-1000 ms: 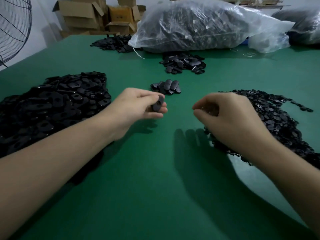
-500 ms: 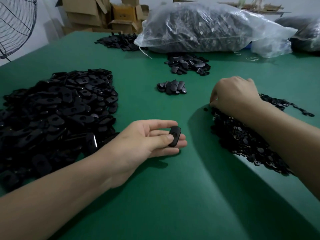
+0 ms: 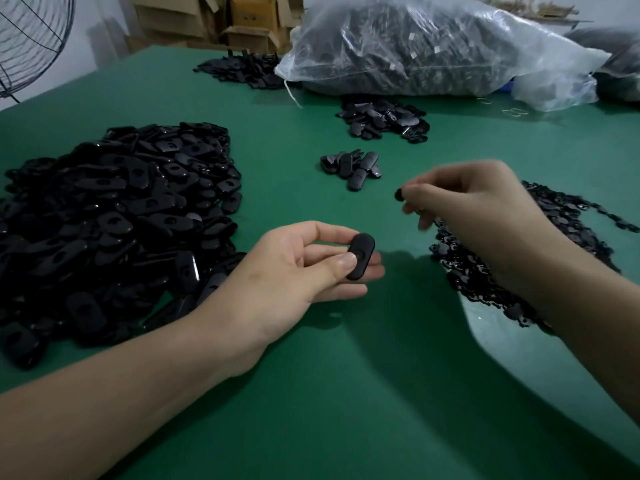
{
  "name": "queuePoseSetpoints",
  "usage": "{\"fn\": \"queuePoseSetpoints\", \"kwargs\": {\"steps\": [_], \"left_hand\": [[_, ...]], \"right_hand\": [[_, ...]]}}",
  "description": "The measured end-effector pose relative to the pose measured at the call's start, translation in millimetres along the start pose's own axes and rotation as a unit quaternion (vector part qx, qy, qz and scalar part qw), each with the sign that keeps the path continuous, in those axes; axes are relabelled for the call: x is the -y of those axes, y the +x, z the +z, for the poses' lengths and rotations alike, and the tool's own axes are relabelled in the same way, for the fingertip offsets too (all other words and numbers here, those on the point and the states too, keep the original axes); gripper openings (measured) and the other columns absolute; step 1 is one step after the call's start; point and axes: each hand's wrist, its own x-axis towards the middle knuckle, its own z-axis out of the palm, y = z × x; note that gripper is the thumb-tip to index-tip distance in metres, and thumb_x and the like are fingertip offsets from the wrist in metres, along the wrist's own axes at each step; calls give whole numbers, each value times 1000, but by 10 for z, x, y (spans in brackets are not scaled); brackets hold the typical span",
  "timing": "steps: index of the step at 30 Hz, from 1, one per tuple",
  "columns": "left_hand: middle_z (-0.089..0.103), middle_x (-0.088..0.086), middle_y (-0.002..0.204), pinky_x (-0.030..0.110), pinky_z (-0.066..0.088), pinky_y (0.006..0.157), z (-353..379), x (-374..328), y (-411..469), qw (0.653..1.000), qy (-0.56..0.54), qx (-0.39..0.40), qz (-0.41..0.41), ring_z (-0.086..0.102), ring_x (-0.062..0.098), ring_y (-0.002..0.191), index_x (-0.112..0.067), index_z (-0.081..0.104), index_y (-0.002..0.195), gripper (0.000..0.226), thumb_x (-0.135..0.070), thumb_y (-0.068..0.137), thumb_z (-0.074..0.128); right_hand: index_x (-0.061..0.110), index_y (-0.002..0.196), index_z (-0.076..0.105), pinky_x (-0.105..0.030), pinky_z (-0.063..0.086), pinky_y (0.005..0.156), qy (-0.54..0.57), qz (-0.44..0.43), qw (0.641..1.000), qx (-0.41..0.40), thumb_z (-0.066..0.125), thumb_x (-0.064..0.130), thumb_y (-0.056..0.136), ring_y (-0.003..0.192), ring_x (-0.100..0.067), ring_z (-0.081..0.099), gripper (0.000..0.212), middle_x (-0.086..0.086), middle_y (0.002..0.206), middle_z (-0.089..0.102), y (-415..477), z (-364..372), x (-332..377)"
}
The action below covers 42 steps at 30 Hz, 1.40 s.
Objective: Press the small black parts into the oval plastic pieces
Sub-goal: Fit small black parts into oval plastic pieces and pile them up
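Two hands mid-assembly over green counter (image 3: 311,393). L hand (image 3: 294,271): pinching one oval (image 3: 360,256) betw. thumb & fingertips, recess side toward camera, just above counter, near centre. R hand (image 3: 485,209): fingers curled, pinching one small part (image 3: 399,194) at fingertips, above & right of oval, not touching it; blurred, so exact grip unclear.

Stock: oval pile (image 3: 114,209) at left; parts pile (image 3: 464,271) under R wrist; small group of ovals (image 3: 351,166) beyond hands, prob. finished ones (judgement only).

Likely step: bringing part across to recess, then pressing home. Not yet mated.

Risks, judged from layout:
(a) Drop en route. Tiny part, held by tips only; if lost onto parts pile, no telling it from the rest; only time lost.
(b) Misalignment. Orientation of part not readable here; if pressed in skew, liable to jam or sit proud.
(c) Blocked or pivoting oval. L thumb close beside recess, poss. in the way; light pinch apt to let oval rotate under press force.
(d) Mix-up. All black, no cue; easy to lay an unfilled oval w/ small group.
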Motion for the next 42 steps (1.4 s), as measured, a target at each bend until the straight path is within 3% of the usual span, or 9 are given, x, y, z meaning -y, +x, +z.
{"fn": "queuePoseSetpoints", "kwargs": {"steps": [2,4,11,15,22,27,29,37,42], "left_hand": [[79,6,105,21,60,77,4,-4,-3,1000,4,-7,6,76,18,101,-2,61,118,18,0,102,56],[79,6,104,22,60,76,-3,-1,0,1000,9,-16,11,77,19,99,-2,61,117,17,-1,101,57],[80,-3,99,16,55,73,-74,23,22,990,105,-67,69,76,10,90,-21,78,106,18,-10,97,68],[77,-7,90,12,50,71,-85,51,31,980,160,-76,93,67,3,81,-35,79,106,23,-16,95,71],[75,-6,95,22,59,81,-84,52,61,976,150,-83,132,77,14,85,-29,74,96,16,-21,83,73],[71,-3,92,21,53,55,-66,56,55,977,137,-81,141,72,12,68,-19,69,104,21,-14,84,70],[72,-1,91,21,49,49,-65,55,51,976,139,-80,144,73,14,72,-19,69,108,22,-13,86,69],[75,-2,89,25,44,41,-52,60,34,972,178,-66,137,73,14,72,-24,73,109,20,-20,89,73],[76,-1,83,21,43,42,-64,54,49,977,158,-73,121,72,12,72,-22,74,108,16,-16,93,74]], "right_hand": [[22,88,81,-25,40,55,180,86,978,68,71,29,91,56,-14,57,12,1,86,77,-223,90,48],[17,88,80,-22,34,52,275,129,948,98,70,25,91,54,-13,52,13,-1,86,74,-334,162,28],[17,89,80,-15,40,47,379,145,902,149,74,30,77,52,-10,49,19,-2,80,68,-397,220,-30],[16,88,80,-16,43,50,367,134,908,153,73,31,76,52,-10,51,20,-2,78,69,-415,238,-59],[10,87,71,-19,42,48,346,100,924,128,63,15,95,49,-15,55,12,-8,79,71,-450,297,-66],[7,87,63,-25,46,45,322,57,934,143,56,4,97,44,-22,59,13,-16,81,73,-493,342,-34],[6,86,60,-27,47,44,304,42,941,146,53,2,98,43,-25,60,15,-17,79,73,-503,360,-35],[7,95,64,-34,53,48,212,-31,967,139,57,12,102,49,-27,64,11,-9,78,71,-513,408,-81],[20,90,69,-28,52,45,96,-96,987,88,65,16,96,47,-18,63,8,1,74,71,-517,415,-91]]}}
